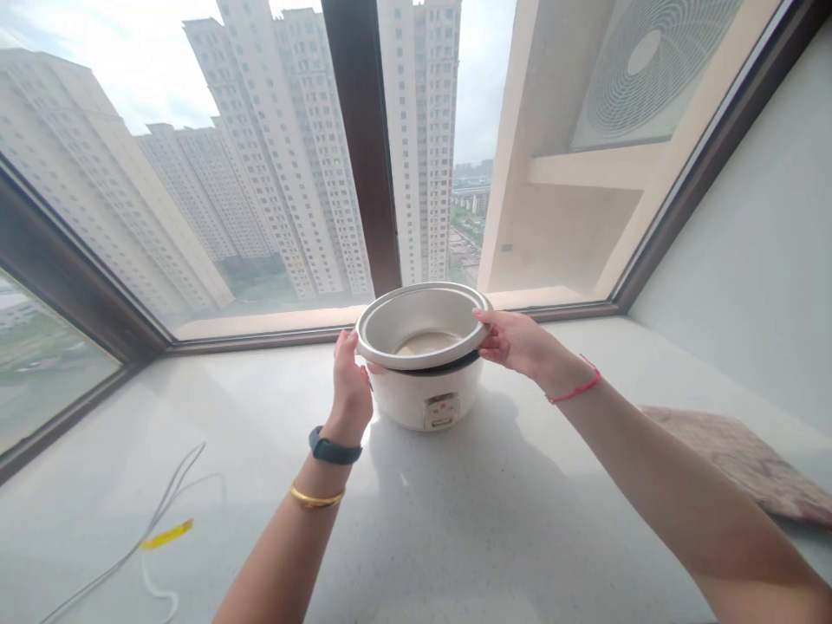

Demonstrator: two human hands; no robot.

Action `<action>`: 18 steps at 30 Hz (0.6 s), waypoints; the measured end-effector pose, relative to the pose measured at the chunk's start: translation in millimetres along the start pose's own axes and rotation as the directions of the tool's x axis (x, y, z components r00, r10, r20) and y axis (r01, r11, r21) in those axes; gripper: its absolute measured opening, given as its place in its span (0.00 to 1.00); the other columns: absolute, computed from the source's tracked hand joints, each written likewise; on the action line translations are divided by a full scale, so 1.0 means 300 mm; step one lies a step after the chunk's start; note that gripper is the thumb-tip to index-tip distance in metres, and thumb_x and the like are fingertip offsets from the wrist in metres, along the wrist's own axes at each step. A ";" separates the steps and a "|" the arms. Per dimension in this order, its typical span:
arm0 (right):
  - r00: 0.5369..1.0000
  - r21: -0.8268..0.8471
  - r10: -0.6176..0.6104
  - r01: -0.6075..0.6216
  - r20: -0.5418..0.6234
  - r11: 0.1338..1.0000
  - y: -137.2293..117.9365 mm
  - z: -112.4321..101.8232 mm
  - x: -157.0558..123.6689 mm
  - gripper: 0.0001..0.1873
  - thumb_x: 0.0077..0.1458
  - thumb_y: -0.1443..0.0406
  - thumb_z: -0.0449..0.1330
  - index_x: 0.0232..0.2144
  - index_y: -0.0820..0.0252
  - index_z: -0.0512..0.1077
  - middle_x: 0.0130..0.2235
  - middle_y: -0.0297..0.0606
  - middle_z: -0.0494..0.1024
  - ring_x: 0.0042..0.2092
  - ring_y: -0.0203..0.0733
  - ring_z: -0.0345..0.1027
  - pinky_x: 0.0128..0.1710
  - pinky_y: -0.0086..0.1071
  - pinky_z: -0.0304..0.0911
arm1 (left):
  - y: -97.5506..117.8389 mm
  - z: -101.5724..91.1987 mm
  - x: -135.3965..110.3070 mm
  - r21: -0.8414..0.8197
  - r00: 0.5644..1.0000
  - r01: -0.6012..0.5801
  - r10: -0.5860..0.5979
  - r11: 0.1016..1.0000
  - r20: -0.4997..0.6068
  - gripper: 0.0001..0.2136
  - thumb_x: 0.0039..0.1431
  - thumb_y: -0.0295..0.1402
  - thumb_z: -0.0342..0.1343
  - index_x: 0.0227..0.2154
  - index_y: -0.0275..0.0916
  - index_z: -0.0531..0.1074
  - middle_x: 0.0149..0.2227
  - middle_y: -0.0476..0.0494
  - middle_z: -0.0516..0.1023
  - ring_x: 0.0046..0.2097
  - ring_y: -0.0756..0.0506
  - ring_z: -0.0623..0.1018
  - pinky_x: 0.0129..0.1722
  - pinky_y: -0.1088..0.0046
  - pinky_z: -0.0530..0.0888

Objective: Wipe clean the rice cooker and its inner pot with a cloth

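Note:
A white rice cooker (pixel 403 399) stands upright on the pale windowsill, its small control panel facing me. Its metal inner pot (pixel 422 314) sits tilted and partly raised at the top, with a dark gap showing under the front right of the rim. My left hand (pixel 351 381) is closed on the left side of the pot's rim. On the right side, my right hand (pixel 513 342) pinches the same rim, thumb on top and fingers below. The pot's floor looks brownish; I cannot tell whether anything lies in it.
A white cable (pixel 162 511) with a yellow tag (pixel 167 534) lies at the left on the sill (pixel 403 555). A patterned cloth or mat (pixel 728 459) is at the right, partly behind my forearm. Window glass and a dark frame (pixel 364 130) rise just behind the cooker.

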State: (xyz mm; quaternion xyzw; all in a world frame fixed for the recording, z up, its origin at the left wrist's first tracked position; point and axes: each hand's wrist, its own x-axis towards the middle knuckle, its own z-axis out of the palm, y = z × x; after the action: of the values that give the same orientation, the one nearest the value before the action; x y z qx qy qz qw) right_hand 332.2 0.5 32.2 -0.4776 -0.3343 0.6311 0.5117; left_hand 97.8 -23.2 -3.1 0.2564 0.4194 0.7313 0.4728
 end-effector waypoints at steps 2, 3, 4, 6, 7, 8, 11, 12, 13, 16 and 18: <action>0.999 -0.127 0.001 0.004 0.044 0.992 -0.004 -0.031 0.017 0.10 0.56 0.63 0.68 0.29 0.63 0.71 0.23 0.35 0.73 0.22 0.33 0.69 0.18 0.22 0.61 | -0.015 -0.009 0.003 -0.014 0.999 0.033 -0.033 0.999 -0.003 0.14 0.57 0.37 0.59 0.46 0.42 0.69 0.47 0.46 0.76 0.54 0.43 0.75 0.48 0.72 0.72; 0.998 -0.196 -0.012 0.024 0.061 0.980 -0.003 -0.048 0.026 0.13 0.55 0.60 0.69 0.28 0.63 0.72 0.23 0.36 0.74 0.21 0.32 0.68 0.16 0.22 0.58 | -0.023 -0.012 0.005 -0.020 0.999 0.045 -0.045 0.999 0.010 0.18 0.56 0.37 0.59 0.49 0.42 0.68 0.48 0.45 0.76 0.54 0.43 0.75 0.47 0.72 0.72; 0.997 -0.263 -0.034 0.052 0.072 0.964 -0.001 -0.064 0.035 0.17 0.53 0.57 0.71 0.27 0.64 0.72 0.23 0.38 0.75 0.19 0.31 0.65 0.15 0.22 0.56 | -0.031 -0.015 0.006 -0.022 0.998 0.050 -0.049 0.999 0.025 0.21 0.56 0.37 0.60 0.52 0.42 0.66 0.50 0.45 0.75 0.54 0.43 0.75 0.46 0.72 0.72; 0.994 -0.373 -0.084 0.107 0.077 0.922 0.005 -0.094 0.050 0.24 0.48 0.49 0.73 0.24 0.64 0.72 0.22 0.40 0.75 0.17 0.29 0.60 0.14 0.23 0.52 | -0.045 -0.019 0.009 -0.007 0.999 0.035 -0.034 0.999 0.036 0.29 0.55 0.37 0.62 0.59 0.43 0.61 0.54 0.44 0.74 0.56 0.44 0.74 0.46 0.75 0.72; 0.992 -0.416 -0.104 0.125 0.074 0.901 0.009 -0.105 0.055 0.27 0.45 0.46 0.73 0.23 0.64 0.71 0.21 0.40 0.75 0.17 0.29 0.59 0.14 0.23 0.51 | -0.051 -0.020 0.010 0.007 0.999 0.021 -0.021 1.000 0.035 0.33 0.54 0.36 0.63 0.62 0.43 0.58 0.56 0.44 0.73 0.57 0.45 0.74 0.46 0.76 0.71; 0.991 -0.453 -0.116 0.135 0.070 0.881 0.012 -0.115 0.058 0.29 0.43 0.44 0.73 0.23 0.63 0.71 0.20 0.39 0.74 0.17 0.29 0.59 0.14 0.23 0.51 | -0.056 -0.020 0.011 0.023 0.999 0.006 -0.007 1.000 0.038 0.35 0.53 0.35 0.64 0.63 0.44 0.56 0.56 0.44 0.72 0.57 0.45 0.74 0.46 0.77 0.71; 0.990 -0.579 -0.132 0.139 0.054 0.804 0.022 -0.134 0.063 0.31 0.44 0.40 0.70 0.22 0.62 0.70 0.18 0.36 0.72 0.17 0.30 0.58 0.16 0.25 0.50 | -0.060 -0.017 0.007 0.059 0.998 -0.024 0.021 0.998 0.055 0.37 0.51 0.33 0.65 0.64 0.44 0.57 0.53 0.44 0.75 0.53 0.45 0.75 0.44 0.77 0.71; 0.989 -0.627 -0.146 0.137 0.037 0.767 0.026 -0.138 0.066 0.31 0.46 0.40 0.69 0.22 0.61 0.69 0.17 0.36 0.71 0.16 0.30 0.57 0.16 0.25 0.49 | -0.058 -0.017 0.005 0.059 0.998 -0.030 0.026 0.998 0.059 0.37 0.51 0.32 0.65 0.63 0.44 0.57 0.52 0.44 0.75 0.51 0.44 0.76 0.44 0.76 0.71; 0.985 -0.667 -0.174 0.138 0.013 0.732 0.032 -0.141 0.070 0.31 0.48 0.40 0.67 0.21 0.61 0.68 0.17 0.35 0.70 0.16 0.29 0.56 0.17 0.25 0.50 | -0.054 -0.017 0.002 0.050 0.997 -0.035 0.032 0.998 0.068 0.36 0.51 0.31 0.65 0.62 0.44 0.59 0.50 0.44 0.76 0.50 0.44 0.76 0.43 0.75 0.71; 0.957 -0.666 -0.276 0.145 -0.094 0.731 0.062 -0.146 0.090 0.28 0.52 0.42 0.65 0.23 0.60 0.67 0.22 0.36 0.73 0.20 0.31 0.61 0.22 0.27 0.57 | -0.039 -0.026 0.001 -0.011 0.992 -0.021 0.023 1.000 0.125 0.26 0.52 0.32 0.65 0.55 0.42 0.66 0.46 0.44 0.77 0.45 0.45 0.77 0.39 0.75 0.72; 0.955 -0.508 -0.255 0.148 -0.148 0.848 0.089 -0.145 0.103 0.24 0.54 0.44 0.64 0.29 0.60 0.70 0.32 0.39 0.77 0.29 0.36 0.70 0.28 0.28 0.64 | -0.031 -0.038 0.004 -0.032 0.985 0.034 -0.029 0.999 0.169 0.18 0.54 0.36 0.63 0.48 0.40 0.71 0.44 0.44 0.76 0.41 0.46 0.75 0.32 0.77 0.70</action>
State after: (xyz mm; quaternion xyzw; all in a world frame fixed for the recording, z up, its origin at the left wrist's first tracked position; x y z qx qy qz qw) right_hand 364.1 20.7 -14.1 -0.6179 -0.4763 0.4136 0.4694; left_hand 92.9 -24.3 -16.9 0.3024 0.3694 0.7066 0.5224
